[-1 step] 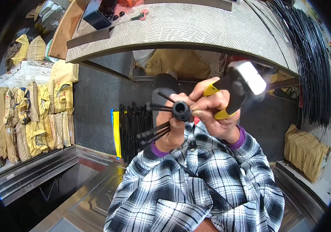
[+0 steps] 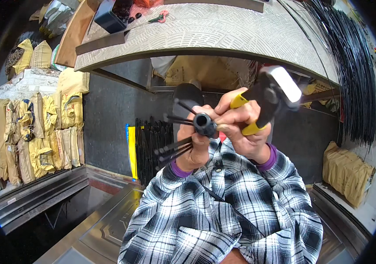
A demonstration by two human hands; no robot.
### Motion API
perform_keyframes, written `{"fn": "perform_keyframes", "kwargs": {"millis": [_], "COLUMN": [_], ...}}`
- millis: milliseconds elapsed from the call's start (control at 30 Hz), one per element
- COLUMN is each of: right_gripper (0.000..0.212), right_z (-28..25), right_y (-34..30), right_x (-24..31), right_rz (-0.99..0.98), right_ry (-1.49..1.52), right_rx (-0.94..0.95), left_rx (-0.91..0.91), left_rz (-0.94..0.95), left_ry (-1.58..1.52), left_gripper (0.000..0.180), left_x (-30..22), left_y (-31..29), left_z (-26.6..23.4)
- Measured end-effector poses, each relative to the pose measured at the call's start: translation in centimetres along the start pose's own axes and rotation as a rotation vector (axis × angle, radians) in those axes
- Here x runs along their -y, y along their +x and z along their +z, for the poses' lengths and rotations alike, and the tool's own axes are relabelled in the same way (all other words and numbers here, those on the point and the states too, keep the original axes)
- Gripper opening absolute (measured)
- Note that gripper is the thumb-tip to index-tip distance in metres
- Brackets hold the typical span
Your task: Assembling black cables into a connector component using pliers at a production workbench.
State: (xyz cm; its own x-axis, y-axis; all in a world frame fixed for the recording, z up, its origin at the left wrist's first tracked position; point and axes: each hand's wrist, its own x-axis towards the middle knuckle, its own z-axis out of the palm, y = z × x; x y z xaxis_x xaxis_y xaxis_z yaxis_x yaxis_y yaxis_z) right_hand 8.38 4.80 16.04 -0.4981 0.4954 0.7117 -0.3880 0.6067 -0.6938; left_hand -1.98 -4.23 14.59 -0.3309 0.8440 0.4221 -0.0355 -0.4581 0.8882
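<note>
In front of my chest, my left hand (image 2: 194, 154) is closed around a black tubular piece (image 2: 203, 124), its hollow round end facing up. Several thin black rods (image 2: 177, 148) stick out leftward from between its fingers. Against the side of the tube, the thumb and fingertips of my right hand (image 2: 247, 127) pinch; whatever they grip there is too small to make out. That hand also keeps hold of a pair of yellow-handled pliers (image 2: 269, 97), whose broad dark head with a bright silvery face points up and away to the right.
Ahead stands a patterned worktable (image 2: 223, 33) bearing a dark blue box (image 2: 111, 16) and red-handled scissors (image 2: 159, 17). A bundle of long black rods (image 2: 355, 75) hangs over its right end. Brown packages (image 2: 47, 132) lie at left, another brown package (image 2: 348, 174) at right. Black rods (image 2: 155, 145) stand below.
The black tube has tilted slightly, its open end shifting a little left and up. The rods have moved slightly with it, and both hands keep their grip.
</note>
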Motion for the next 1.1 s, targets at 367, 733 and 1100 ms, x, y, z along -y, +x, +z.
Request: {"fn": "perform_keyframes", "kwargs": {"millis": [367, 733, 1100], "right_gripper": [0.021, 0.023, 0.038], "right_z": [-5.5, -6.6, -6.7], "right_y": [0.5, 2.2, 4.2], "right_x": [0.5, 1.7, 3.2], "right_rz": [-0.053, -0.125, -0.230], "right_ry": [-0.742, -0.986, -1.253], "right_rx": [0.439, 0.703, 0.760], "left_rx": [-0.083, -0.037, -0.022], "left_rz": [-0.202, -0.234, -0.207], "left_ry": [-0.028, -0.089, -0.107], "left_gripper": [0.068, 0.066, 0.064], "left_x": [0.1, 0.5, 0.5], "left_y": [-0.4, -0.4, -0.3], "left_z": [-3.4, -2.7, -2.9]}}
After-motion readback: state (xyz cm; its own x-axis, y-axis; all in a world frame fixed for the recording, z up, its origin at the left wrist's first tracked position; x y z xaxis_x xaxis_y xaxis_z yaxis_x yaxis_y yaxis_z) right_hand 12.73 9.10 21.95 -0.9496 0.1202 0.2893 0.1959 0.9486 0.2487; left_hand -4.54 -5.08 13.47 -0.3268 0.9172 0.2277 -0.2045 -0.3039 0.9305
